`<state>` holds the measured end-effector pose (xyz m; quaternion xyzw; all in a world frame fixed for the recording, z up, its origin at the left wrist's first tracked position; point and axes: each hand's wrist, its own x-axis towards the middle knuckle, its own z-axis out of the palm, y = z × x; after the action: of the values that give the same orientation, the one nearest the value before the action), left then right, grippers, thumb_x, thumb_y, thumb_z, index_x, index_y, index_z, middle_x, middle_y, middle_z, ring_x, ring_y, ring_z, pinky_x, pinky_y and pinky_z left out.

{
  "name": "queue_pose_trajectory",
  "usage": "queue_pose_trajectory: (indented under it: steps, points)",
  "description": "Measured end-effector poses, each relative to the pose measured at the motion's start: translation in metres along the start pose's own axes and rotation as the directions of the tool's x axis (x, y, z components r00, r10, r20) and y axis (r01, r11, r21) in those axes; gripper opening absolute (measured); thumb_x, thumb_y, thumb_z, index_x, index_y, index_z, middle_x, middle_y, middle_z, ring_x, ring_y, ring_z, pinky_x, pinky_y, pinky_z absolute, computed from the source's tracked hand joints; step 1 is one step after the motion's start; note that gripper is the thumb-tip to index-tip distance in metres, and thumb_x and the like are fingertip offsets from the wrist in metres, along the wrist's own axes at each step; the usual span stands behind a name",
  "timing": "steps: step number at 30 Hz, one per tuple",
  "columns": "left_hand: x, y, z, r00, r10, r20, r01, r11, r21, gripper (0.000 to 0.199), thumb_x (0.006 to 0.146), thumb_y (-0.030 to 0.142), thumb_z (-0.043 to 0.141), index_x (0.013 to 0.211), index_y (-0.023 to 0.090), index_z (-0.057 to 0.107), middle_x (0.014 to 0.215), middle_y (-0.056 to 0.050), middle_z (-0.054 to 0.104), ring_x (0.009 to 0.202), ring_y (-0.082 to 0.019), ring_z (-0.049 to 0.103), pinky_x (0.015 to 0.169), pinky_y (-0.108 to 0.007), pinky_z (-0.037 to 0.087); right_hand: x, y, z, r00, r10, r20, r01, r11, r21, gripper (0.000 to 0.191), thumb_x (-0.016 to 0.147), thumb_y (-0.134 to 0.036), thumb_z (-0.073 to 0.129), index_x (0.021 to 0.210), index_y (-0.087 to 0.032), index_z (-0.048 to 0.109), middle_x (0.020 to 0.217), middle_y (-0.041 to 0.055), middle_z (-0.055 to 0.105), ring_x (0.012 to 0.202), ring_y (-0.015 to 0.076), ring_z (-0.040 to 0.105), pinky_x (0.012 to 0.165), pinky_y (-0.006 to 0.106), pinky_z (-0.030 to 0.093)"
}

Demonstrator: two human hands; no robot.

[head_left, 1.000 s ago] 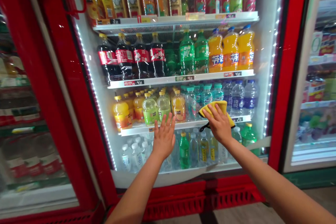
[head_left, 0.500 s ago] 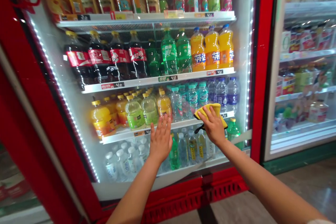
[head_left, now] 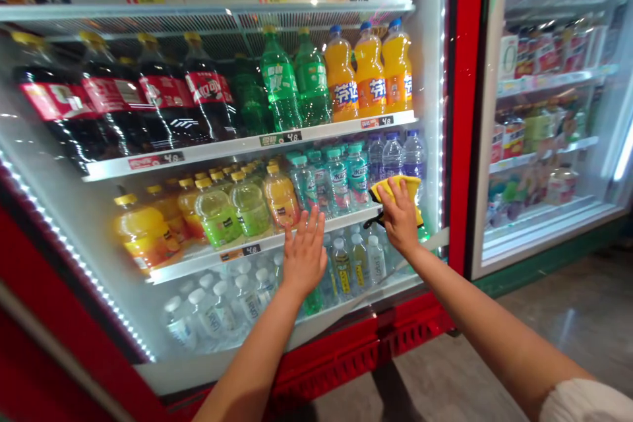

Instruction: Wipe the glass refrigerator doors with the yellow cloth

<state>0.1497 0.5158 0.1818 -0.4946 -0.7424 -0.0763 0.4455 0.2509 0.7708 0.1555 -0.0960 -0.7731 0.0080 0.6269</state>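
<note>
My right hand (head_left: 398, 217) presses a yellow cloth (head_left: 410, 184) flat against the glass door (head_left: 59, 211) of a red drinks fridge, near its right edge. My left hand (head_left: 303, 252) lies flat on the same glass with fingers spread, a little lower and to the left. Behind the glass are shelves of bottles: cola (head_left: 163, 102), green soda (head_left: 279, 82), orange soda (head_left: 368, 72), juice (head_left: 217, 211) and water (head_left: 341, 175).
The fridge's red frame (head_left: 462, 105) stands just right of the cloth. A second glass-door cooler (head_left: 544, 112) with packaged goods is further right. A red grille (head_left: 366, 349) runs along the fridge base above a grey tiled floor (head_left: 568, 316).
The view has swung left and closer to the fridge. Both hands stay on the glass; the cloth hand has shifted slightly toward the door's right edge.
</note>
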Motion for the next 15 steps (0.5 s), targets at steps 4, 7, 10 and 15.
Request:
queue_pose_trajectory:
  steps: [4, 7, 10, 15]
  points:
    - [0.018, 0.015, 0.006, 1.000, 0.018, 0.013, -0.018, 1.000, -0.017, 0.098, 0.092, 0.021, 0.059, 0.164, 0.023, -0.008, 0.170, -0.009, 0.016, 0.159, -0.025, 0.005, 0.129, -0.055, -0.006, 0.011, -0.011, 0.003, 1.000, 0.009, 0.020, -0.008, 0.999, -0.048, 0.070, 0.095, -0.007, 0.044, 0.159, -0.034, 0.034, 0.168, 0.0043, 0.030, 0.159, 0.0308, 0.012, 0.119, 0.061, 0.034]
    - [0.025, 0.025, 0.009, 0.999, 0.040, 0.031, -0.039, 0.999, -0.015, 0.096, 0.092, 0.020, 0.058, 0.164, 0.022, -0.005, 0.170, -0.009, 0.016, 0.159, -0.025, 0.005, 0.128, -0.055, -0.007, -0.007, -0.006, -0.002, 0.967, -0.183, 0.179, 0.186, 0.982, -0.002, 0.065, 0.096, -0.008, 0.045, 0.153, -0.040, 0.044, 0.164, -0.0001, 0.040, 0.157, 0.0270, 0.022, 0.121, 0.060, 0.032]
    - [0.026, 0.029, 0.012, 0.998, 0.060, 0.029, -0.060, 0.998, -0.006, 0.096, 0.091, 0.020, 0.060, 0.165, 0.021, -0.002, 0.170, -0.009, 0.016, 0.159, -0.025, 0.004, 0.128, -0.055, -0.007, -0.017, 0.025, -0.011, 0.967, -0.182, 0.176, 0.182, 0.983, 0.019, 0.067, 0.094, -0.006, 0.046, 0.152, -0.040, 0.045, 0.163, -0.0002, 0.042, 0.156, 0.0262, 0.024, 0.119, 0.057, 0.037]
    - [0.038, 0.033, 0.017, 0.995, 0.095, 0.011, -0.095, 0.995, 0.009, 0.094, 0.089, 0.020, 0.060, 0.165, 0.020, 0.005, 0.170, -0.008, 0.017, 0.159, -0.024, 0.002, 0.128, -0.054, -0.007, 0.020, 0.056, -0.012, 0.995, 0.086, -0.044, -0.087, 0.996, -0.023, 0.078, 0.093, -0.006, 0.042, 0.162, -0.037, 0.025, 0.170, 0.0027, 0.025, 0.159, 0.0314, 0.011, 0.118, 0.061, 0.036]
